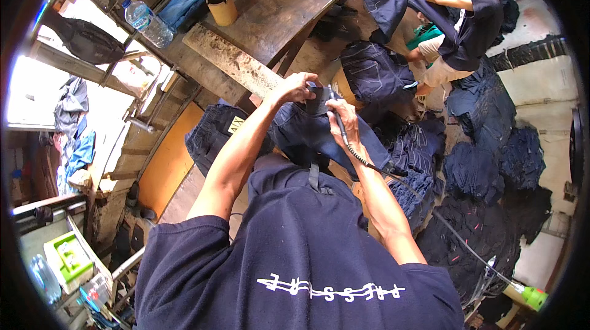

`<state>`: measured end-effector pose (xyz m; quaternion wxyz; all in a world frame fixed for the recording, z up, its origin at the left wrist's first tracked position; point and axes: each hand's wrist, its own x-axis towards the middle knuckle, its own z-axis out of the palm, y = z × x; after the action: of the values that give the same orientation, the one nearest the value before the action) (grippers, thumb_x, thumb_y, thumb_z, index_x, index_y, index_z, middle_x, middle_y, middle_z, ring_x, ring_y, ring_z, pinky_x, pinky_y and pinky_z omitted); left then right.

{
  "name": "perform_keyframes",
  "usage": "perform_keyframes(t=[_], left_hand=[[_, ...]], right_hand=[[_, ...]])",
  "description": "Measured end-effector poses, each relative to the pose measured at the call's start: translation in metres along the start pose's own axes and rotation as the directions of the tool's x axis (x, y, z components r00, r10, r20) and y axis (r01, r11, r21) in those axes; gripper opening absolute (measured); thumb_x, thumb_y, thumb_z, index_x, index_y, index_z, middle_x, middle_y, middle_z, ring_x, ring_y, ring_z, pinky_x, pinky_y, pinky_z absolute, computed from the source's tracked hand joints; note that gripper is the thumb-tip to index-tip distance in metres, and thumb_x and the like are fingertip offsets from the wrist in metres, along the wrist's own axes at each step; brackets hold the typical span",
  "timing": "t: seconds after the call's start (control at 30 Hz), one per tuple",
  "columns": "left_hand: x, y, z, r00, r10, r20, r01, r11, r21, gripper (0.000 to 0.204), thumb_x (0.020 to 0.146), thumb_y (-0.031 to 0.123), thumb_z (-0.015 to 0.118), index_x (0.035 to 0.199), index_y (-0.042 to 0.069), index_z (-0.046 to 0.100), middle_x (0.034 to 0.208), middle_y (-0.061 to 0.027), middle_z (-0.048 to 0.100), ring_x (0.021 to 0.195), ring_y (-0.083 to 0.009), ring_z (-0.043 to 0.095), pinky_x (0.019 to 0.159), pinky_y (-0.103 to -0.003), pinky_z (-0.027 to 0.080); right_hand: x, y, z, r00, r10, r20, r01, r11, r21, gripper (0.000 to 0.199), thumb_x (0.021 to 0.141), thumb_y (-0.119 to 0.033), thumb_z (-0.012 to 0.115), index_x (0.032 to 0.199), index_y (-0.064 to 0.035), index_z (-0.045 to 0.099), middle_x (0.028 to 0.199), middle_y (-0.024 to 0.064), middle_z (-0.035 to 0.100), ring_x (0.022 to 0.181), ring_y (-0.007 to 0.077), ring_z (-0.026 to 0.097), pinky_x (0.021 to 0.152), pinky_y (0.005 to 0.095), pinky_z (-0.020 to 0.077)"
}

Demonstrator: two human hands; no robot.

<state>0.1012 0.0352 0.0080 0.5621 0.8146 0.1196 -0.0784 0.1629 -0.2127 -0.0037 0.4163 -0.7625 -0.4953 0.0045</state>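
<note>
A slim dark pen-like rotary tool handpiece [332, 94] is gripped in my right hand [345, 120], its tip beside the upper edge of a pair of dark blue jeans [304, 128]. From its rear end a coiled sleeve and a flexible grey cable [458, 236] run along my forearm to a green motor unit [534, 298] at the lower right. My left hand [296, 88] pinches the dark denim edge [318, 102], fingers curled around it. The jeans hang over my lap at the end of a worn wooden board [228, 59].
Another person [470, 29] at the upper right holds up dark jeans [384, 1]. Heaped denim [473, 170] covers the floor on the right. A wooden table [286, 4] stands ahead, with a tan cup [222, 8] and a plastic bottle [147, 23] to its left.
</note>
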Motion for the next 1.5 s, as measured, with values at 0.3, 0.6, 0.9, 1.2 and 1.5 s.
perform_keyframes(t=[0.3, 0.6, 0.9, 1.2, 1.5], left_hand=[[-0.055, -0.017, 0.054, 0.979, -0.123, -0.164, 0.069, 0.951, -0.301, 0.025, 0.105, 0.005, 0.068, 0.128, 0.006, 0.076, 0.119, -0.0005, 0.074, 0.105, -0.0089, 0.065, 0.093, -0.028, 0.054], [-0.06, -0.004, 0.057, 0.984, -0.067, -0.162, 0.046, 0.99, -0.134, 0.067, 0.084, 0.024, 0.094, 0.146, 0.018, 0.069, 0.132, 0.0019, 0.069, 0.099, -0.0138, 0.059, 0.093, -0.033, 0.055], [-0.058, -0.024, 0.06, 0.978, 0.053, -0.202, -0.063, 0.997, -0.045, 0.065, 0.086, 0.019, 0.092, 0.147, 0.013, 0.07, 0.123, -0.0021, 0.07, 0.093, -0.0125, 0.064, 0.082, -0.03, 0.055], [-0.06, -0.035, 0.066, 0.979, 0.032, -0.199, -0.048, 0.996, -0.075, 0.063, 0.085, 0.006, 0.087, 0.146, 0.01, 0.07, 0.133, -0.0028, 0.072, 0.098, -0.0107, 0.07, 0.082, -0.028, 0.058], [-0.048, -0.01, 0.043, 0.999, -0.051, 0.004, 0.05, 0.949, -0.31, 0.075, 0.085, 0.007, 0.089, 0.154, 0.016, 0.063, 0.135, -0.0069, 0.071, 0.103, -0.0132, 0.062, 0.088, -0.031, 0.054]], right_hand=[[-0.066, 0.066, -0.03, 0.853, 0.295, -0.43, -0.249, 0.955, 0.161, 0.021, 0.104, -0.02, 0.078, 0.116, -0.0033, 0.074, 0.107, 0.0161, 0.08, 0.101, 0.0312, 0.078, 0.091, 0.0415, 0.0608], [-0.056, 0.039, -0.037, 0.836, 0.46, -0.299, -0.304, 0.842, 0.446, 0.041, 0.109, -0.023, 0.068, 0.14, 0.0043, 0.066, 0.108, 0.0166, 0.082, 0.099, 0.0272, 0.08, 0.092, 0.0395, 0.0615], [-0.033, 0.02, 0.012, 0.999, 0.014, -0.049, 0.001, 0.954, 0.3, 0.028, 0.093, -0.006, 0.071, 0.115, 0.0102, 0.075, 0.114, 0.0261, 0.081, 0.112, 0.0406, 0.079, 0.106, 0.0484, 0.0613], [-0.038, 0.026, 0.018, 0.998, -0.046, 0.031, 0.036, 0.965, 0.26, 0.03, 0.09, -0.005, 0.067, 0.115, 0.0111, 0.075, 0.11, 0.0321, 0.079, 0.111, 0.043, 0.08, 0.106, 0.0562, 0.0606], [-0.036, 0.025, 0.016, 0.996, -0.031, 0.084, 0.009, 0.969, 0.249, 0.031, 0.09, -0.004, 0.066, 0.117, 0.0103, 0.074, 0.112, 0.0325, 0.078, 0.113, 0.0441, 0.079, 0.108, 0.0568, 0.0597]])
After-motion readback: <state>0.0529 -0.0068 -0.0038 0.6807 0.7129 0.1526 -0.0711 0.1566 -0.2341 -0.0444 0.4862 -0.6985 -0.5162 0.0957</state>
